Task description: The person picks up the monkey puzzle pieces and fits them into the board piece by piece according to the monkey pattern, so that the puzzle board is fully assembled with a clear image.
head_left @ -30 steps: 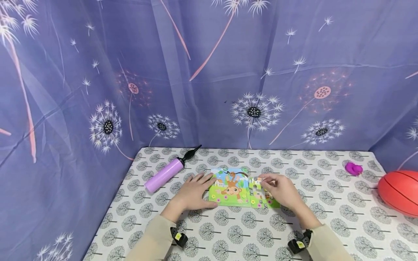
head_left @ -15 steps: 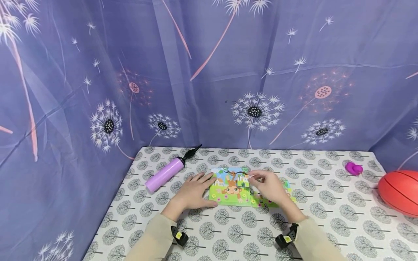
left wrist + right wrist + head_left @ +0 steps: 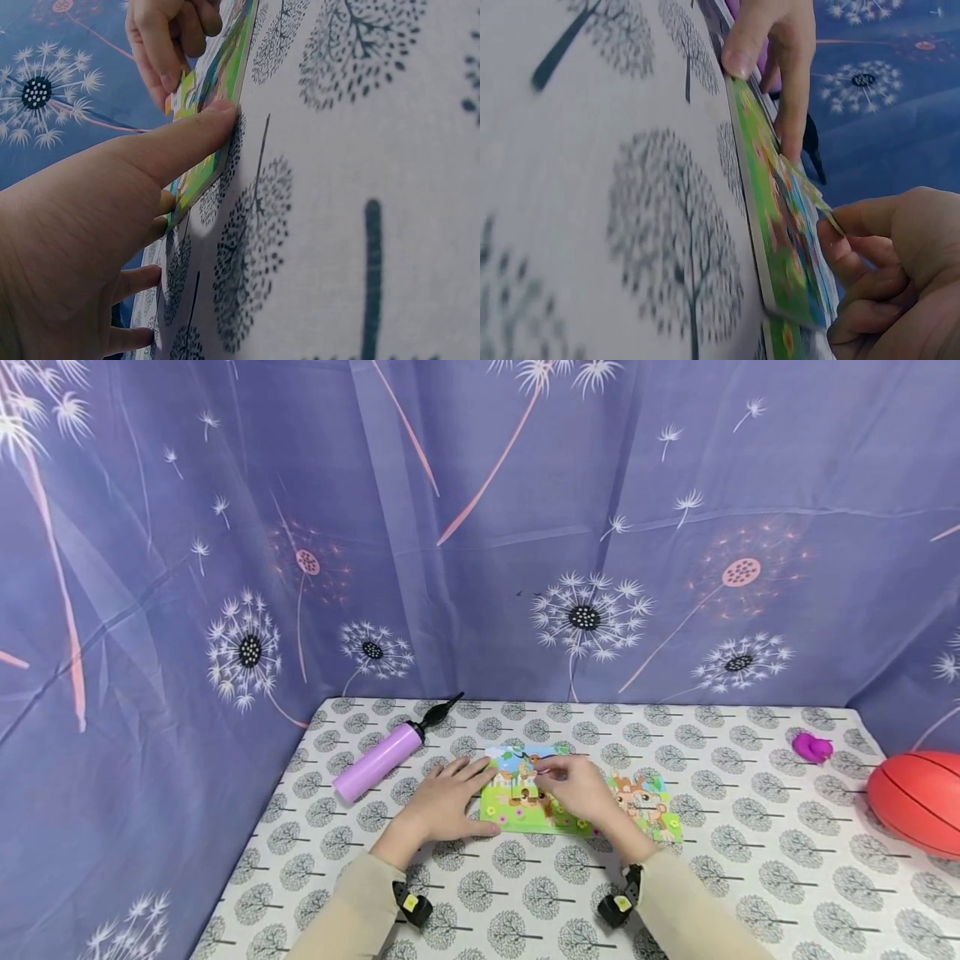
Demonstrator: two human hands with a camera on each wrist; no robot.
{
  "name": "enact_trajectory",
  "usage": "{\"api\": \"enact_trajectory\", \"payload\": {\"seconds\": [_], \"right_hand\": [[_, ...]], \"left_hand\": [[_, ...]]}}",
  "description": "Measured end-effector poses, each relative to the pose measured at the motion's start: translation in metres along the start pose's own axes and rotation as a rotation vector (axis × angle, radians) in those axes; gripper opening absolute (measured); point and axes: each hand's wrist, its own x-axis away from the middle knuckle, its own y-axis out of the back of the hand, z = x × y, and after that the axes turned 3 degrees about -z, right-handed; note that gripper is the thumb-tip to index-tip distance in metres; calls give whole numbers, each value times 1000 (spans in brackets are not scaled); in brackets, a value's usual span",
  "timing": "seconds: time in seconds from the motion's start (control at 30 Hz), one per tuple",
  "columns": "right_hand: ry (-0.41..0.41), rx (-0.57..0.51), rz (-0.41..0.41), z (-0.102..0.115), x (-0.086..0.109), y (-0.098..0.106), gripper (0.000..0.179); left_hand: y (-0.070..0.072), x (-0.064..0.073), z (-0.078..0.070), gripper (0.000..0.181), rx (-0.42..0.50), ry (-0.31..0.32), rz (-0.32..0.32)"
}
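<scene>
A thin puzzle board [image 3: 495,821] with a cartoon monkey picture lies on the table. My left hand [image 3: 442,806] rests at its left edge, fingers spread and thumb at the near corner. My right hand [image 3: 581,789] is over the board and pinches a puzzle piece [image 3: 810,189] between thumb and fingertips. In the right wrist view the piece is tilted, one end at the board's surface. A second picture panel [image 3: 651,806] with monkeys adjoins the board on the right, partly hidden by my right hand and wrist.
A purple hand pump [image 3: 378,764] with a black nozzle lies at the back left. A small purple toy [image 3: 812,747] sits at the back right, near a red ball [image 3: 917,802]. The tree-print cloth [image 3: 543,897] covers the table, with a purple curtain [image 3: 480,568] behind.
My right hand has moved left from the right panel to above the left board, carrying the puzzle piece. The left hand has stayed in place.
</scene>
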Motion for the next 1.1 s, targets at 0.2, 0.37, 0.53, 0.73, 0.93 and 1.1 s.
{"api": "enact_trajectory", "payload": {"seconds": [0.2, 0.37, 0.53, 0.73, 0.93, 1.1], "right_hand": [[-47, -26, 22, 12, -6, -14, 19], [-99, -30, 28, 15, -11, -24, 17], [-132, 0, 31, 18, -15, -30, 18], [-175, -5, 30, 24, -15, -33, 19], [-171, 11, 37, 26, -15, -35, 21], [-160, -3, 27, 23, -13, -31, 22]], "left_hand": [[-2, 0, 1, 101, -2, 5, 2], [-2, 0, 2, 99, -4, 3, 1], [0, 0, -1, 91, -7, -28, -12], [1, 1, -2, 87, 8, -42, -19], [-2, 2, 1, 88, -6, -30, -24], [-2, 1, 1, 88, -4, -37, -31]]}}
